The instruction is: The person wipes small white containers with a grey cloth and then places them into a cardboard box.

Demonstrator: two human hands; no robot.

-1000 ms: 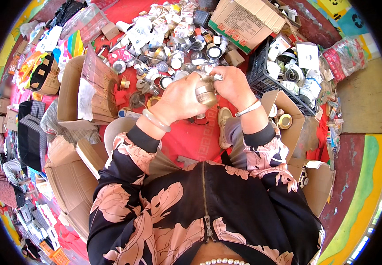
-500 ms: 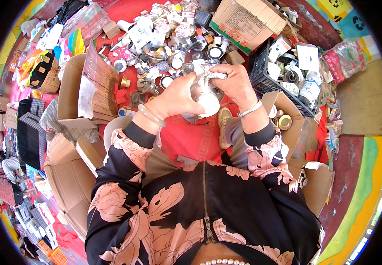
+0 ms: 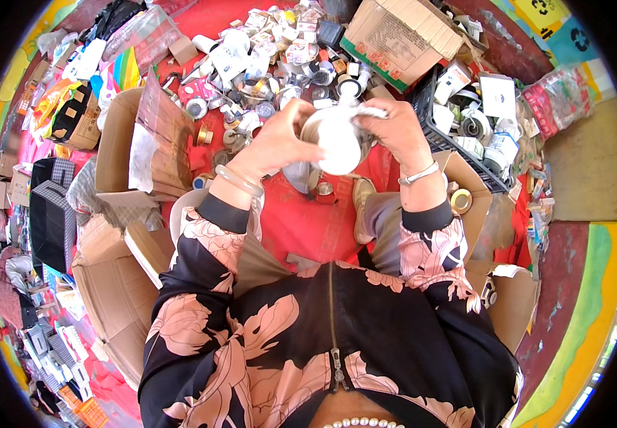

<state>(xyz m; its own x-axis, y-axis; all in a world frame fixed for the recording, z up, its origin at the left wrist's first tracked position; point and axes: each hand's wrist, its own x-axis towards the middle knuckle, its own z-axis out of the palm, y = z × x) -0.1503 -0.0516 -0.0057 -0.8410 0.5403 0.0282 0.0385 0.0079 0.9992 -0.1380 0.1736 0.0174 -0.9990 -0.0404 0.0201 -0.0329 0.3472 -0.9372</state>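
Note:
In front of me, my left hand [image 3: 283,139] is closed around the side of a round, white-faced fitting [image 3: 340,146] that looks like a downlight. Its bright face is washed out, so details are lost. My right hand [image 3: 395,130] pinches a twisted white strip [image 3: 370,112] beside the fitting's upper edge. Blur hides whether that strip is cloth or plastic, and whether it is fastened to the fitting. Just beyond my hands lies a heap of loose light fittings and small boxes [image 3: 272,68].
A black crate [image 3: 433,125] of lights and boxes stands to the right, with a printed carton [image 3: 397,39] behind it. Open cardboard boxes [image 3: 115,292] flank my legs. At left are bags [image 3: 117,68] and a crouching person [image 3: 10,285]. Red cloth [image 3: 294,221] covers the floor.
The fitting's white face has turned more toward me and up. My right hand has moved slightly right, drawing the white strip out from the crumpled bunch that was over the fitting.

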